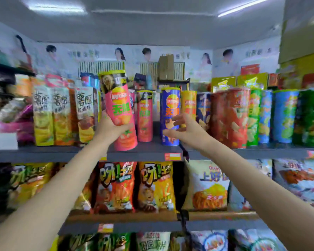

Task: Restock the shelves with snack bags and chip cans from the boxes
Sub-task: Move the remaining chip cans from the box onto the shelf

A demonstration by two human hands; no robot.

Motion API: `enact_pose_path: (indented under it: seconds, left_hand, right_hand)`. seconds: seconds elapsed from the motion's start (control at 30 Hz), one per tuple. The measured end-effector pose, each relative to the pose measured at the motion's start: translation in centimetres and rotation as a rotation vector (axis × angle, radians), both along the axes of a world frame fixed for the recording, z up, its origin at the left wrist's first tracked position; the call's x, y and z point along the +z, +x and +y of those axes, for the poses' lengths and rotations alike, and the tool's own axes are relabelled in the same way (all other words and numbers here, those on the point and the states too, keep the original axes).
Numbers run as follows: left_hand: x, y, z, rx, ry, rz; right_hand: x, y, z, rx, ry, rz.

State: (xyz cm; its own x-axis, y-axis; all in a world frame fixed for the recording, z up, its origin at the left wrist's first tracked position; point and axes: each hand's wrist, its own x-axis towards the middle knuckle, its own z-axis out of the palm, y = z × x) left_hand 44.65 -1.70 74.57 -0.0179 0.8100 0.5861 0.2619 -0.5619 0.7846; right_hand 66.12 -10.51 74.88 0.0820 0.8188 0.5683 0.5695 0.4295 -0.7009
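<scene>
My left hand [111, 129] grips a pink chip can [119, 104] with a yellow-green lid near its bottom and holds it tilted above the top shelf [91, 151]. Under it stands another pink can [127, 140], and a third pink can [144, 115] stands to its right. My right hand [184, 128] reaches with spread fingers at a blue chip can [169, 105] on the same shelf; whether it touches the can I cannot tell.
Boxed chips [62, 115] line the shelf's left part. Orange, red, green and blue cans [243, 116] crowd the right part. Snack bags [134, 185] fill the lower shelves. A cardboard box [165, 67] stands behind the cans.
</scene>
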Motion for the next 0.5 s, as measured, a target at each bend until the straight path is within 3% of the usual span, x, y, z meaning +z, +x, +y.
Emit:
enact_pose_path:
  seconds: [0.17, 0.5]
  left_hand:
    - [-0.1, -3.6, 4.8, 0.028, -0.099, 0.071]
    - [-0.7, 4.1, 8.2, -0.171, -0.084, 0.188]
  right_hand:
    - [-0.7, -1.5, 4.2, -0.052, -0.116, 0.016]
    - [-1.1, -3.7, 8.9, -0.136, -0.079, -0.266]
